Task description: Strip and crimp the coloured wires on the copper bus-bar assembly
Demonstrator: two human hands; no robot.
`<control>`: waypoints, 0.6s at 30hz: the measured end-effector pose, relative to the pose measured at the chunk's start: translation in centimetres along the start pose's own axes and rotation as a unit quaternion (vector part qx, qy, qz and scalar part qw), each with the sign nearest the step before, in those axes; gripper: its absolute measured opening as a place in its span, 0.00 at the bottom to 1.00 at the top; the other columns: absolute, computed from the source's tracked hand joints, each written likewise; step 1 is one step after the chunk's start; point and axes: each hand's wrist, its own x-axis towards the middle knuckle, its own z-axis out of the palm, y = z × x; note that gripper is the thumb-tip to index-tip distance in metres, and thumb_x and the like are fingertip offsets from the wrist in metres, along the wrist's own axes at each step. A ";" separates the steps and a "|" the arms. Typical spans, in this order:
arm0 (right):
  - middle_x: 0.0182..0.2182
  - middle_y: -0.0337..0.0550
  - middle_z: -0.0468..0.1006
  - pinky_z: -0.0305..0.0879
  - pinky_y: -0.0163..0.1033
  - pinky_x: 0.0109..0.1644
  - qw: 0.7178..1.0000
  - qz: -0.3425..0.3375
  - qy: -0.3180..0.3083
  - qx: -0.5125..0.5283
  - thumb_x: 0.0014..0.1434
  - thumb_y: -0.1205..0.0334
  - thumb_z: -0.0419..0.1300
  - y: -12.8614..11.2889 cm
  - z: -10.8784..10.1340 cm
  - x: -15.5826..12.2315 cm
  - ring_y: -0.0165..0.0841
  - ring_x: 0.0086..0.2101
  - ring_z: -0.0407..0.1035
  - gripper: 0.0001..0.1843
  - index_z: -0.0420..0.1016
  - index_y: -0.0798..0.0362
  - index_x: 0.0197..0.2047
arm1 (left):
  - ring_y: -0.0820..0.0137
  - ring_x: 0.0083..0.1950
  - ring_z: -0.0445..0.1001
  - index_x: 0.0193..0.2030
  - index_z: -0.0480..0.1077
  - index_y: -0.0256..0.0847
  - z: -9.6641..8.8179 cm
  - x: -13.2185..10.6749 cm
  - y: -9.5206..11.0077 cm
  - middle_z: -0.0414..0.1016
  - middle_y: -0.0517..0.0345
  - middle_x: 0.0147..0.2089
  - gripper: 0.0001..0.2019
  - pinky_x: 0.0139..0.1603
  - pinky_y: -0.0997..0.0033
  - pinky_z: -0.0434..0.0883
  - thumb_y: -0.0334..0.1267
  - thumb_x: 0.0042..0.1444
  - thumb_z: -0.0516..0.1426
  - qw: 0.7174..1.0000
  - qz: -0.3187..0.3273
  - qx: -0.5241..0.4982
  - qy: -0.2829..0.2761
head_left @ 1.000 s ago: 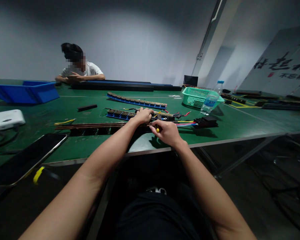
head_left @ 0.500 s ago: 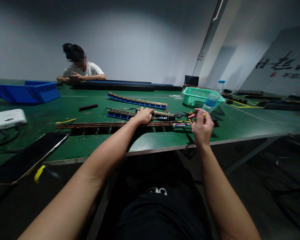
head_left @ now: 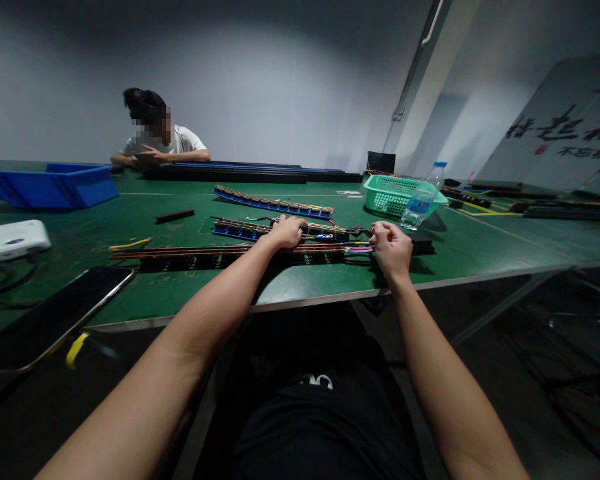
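- While the green table (head_left: 300,287) spans the view, the long copper-striped rail (head_left: 205,252) lies near its front edge.
- Left hand (head_left: 286,233) unmoved over the shorter blue-backed strip (head_left: 240,230), fingers bent down; can't tell if pinching.
- Right hand (head_left: 393,250) shifted from rail's middle to its right end, fingers closed on yellow-tipped tool (head_left: 388,231).
- Coloured wires (head_left: 359,249) beside it: work seems centred there now.

Pale wall panel (head_left: 577,87) with large "起" (head_left: 553,131), smaller "不忘初" (head_left: 583,152) beneath, bottle label (head_left: 421,205) too small to read
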 end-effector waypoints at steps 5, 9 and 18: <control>0.21 0.39 0.77 0.60 0.37 0.31 0.979 -0.068 -0.108 -0.162 0.55 0.48 0.62 -0.5 0.0 -1.0 0.33 0.23 0.68 0.15 0.83 0.49 0.36 | 0.47 0.68 0.60 0.66 0.67 0.48 -0.1 -0.1 0.1 0.65 0.51 0.69 0.24 0.62 0.42 0.65 0.34 0.66 0.45 1.000 0.001 0.013 -0.003; 0.35 0.47 0.82 0.66 0.38 0.38 0.997 -0.039 -0.023 -0.063 0.59 0.43 0.59 -0.4 0.0 -1.3 0.35 0.32 0.73 0.22 0.82 0.52 0.41 | 0.47 0.68 0.59 0.66 0.66 0.50 -0.2 -0.2 0.2 0.64 0.52 0.70 0.24 0.63 0.42 0.64 0.35 0.65 0.46 1.000 0.000 0.007 -0.004; 0.25 0.36 0.71 0.50 0.31 0.16 0.970 0.115 0.104 0.184 0.58 0.32 0.57 -3.3 -4.1 -4.3 0.20 0.13 0.53 0.32 0.76 0.55 0.44 | 0.47 0.68 0.59 0.66 0.66 0.48 -0.1 -0.1 0.2 0.65 0.51 0.70 0.24 0.62 0.42 0.64 0.34 0.66 0.45 1.000 -0.002 0.014 -0.006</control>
